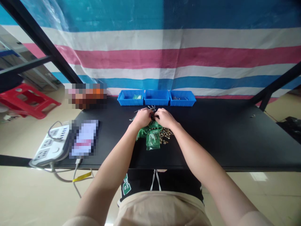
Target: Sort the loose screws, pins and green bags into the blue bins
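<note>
My left hand and my right hand are close together over a pile in the middle of the black table. Both have curled fingers, and what they hold is too small to make out. Thin metal pins stick out just beyond and between the fingertips. Below the hands lie green plastic packets, and brassy metal pieces are heaped to their right. Behind the pile stand three blue bins: the left bin holds a small packet, the middle bin shows nothing inside, the right bin has some pins.
On the left of the black table lie a white power strip with cables and a blurred-out flat device. A blurred orange-brown object sits at the back left corner. Black frame posts and a striped sheet stand behind.
</note>
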{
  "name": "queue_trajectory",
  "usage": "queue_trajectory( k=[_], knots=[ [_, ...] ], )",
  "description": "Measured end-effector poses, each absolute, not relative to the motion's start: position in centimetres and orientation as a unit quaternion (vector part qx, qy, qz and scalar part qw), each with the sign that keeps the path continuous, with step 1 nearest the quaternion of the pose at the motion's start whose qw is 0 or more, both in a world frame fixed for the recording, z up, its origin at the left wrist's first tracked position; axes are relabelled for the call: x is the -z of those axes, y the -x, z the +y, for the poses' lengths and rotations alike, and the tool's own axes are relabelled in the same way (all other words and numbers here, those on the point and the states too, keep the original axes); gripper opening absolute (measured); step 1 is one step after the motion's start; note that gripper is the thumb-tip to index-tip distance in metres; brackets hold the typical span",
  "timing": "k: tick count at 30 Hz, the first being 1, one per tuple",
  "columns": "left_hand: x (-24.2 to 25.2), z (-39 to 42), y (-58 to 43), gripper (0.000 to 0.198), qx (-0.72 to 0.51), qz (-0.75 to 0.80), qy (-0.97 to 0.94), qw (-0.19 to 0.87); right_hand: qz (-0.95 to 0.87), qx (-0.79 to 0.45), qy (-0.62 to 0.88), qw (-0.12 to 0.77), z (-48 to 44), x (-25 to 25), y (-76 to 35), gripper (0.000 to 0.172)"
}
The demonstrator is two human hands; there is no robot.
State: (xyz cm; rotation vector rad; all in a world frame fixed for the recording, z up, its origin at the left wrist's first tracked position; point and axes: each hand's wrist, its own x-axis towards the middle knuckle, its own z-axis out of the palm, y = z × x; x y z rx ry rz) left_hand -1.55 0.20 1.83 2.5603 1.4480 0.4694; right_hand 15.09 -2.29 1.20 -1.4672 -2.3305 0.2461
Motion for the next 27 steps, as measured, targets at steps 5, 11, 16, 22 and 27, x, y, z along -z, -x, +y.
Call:
queue_trajectory(
  k=[5, 11, 16, 22, 27],
  knots=[
    [-2.3, -0.1, 1.4, 0.034, -0.174, 0.49, -0.85, 0.082, -0.815, -0.054, 0.538, 0.208, -2.5, -1.5, -15.1, 0.018],
    [-2.5, -0.3, 1.2, 0.031, -0.225, 0.474, -0.847, 0.088, -0.788, -0.035, 0.543, 0.287, -2.2, -1.3, -15.5, 0.019],
    [-2.3, -0.2, 1.2, 0.027, -0.286, 0.438, -0.847, 0.099, -0.771, -0.033, 0.528, 0.355, -1.8, -0.7, -15.8, 0.018],
    [-2.1, 0.1, 1.4, 0.022, -0.335, 0.442, -0.826, 0.107, -0.766, -0.049, 0.506, 0.394, -1.6, -0.4, -16.0, 0.016],
    [-2.0, 0.2, 1.4, 0.021, -0.344, 0.472, -0.806, 0.102, -0.758, -0.071, 0.497, 0.417, -1.5, -0.4, -16.0, 0.016]
  ],
)
